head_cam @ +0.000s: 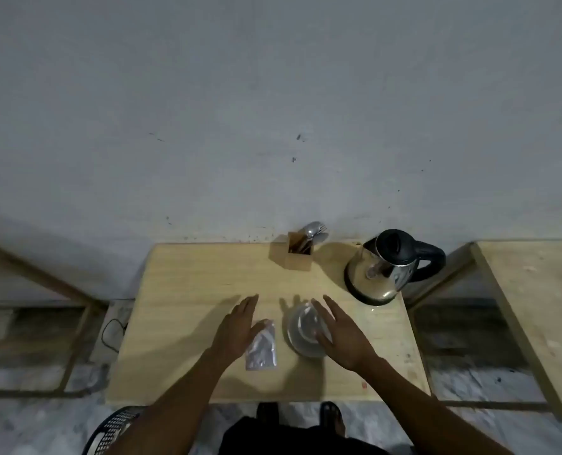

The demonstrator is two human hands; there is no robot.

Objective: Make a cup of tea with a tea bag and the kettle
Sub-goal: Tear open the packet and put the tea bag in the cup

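Observation:
A clear glass cup [302,330] sits on a saucer near the middle of the wooden table [181,290]. A small clear plastic packet [262,348], which seems to hold the tea bag, lies flat just left of it. A steel kettle [379,274] with a black lid and handle stands at the back right. My left hand [237,326] hovers flat, fingers apart, beside the packet's left edge. My right hand [342,336] is stretched out flat over the cup's right side and partly hides it. Neither hand holds anything.
A small wooden box [294,254] with spoons and a fork stands at the back centre against the grey wall. Other wooden tables [535,290] flank mine on both sides. A black mesh basket [115,428] sits on the floor at lower left, and a dark cable [112,333] hangs left of the table.

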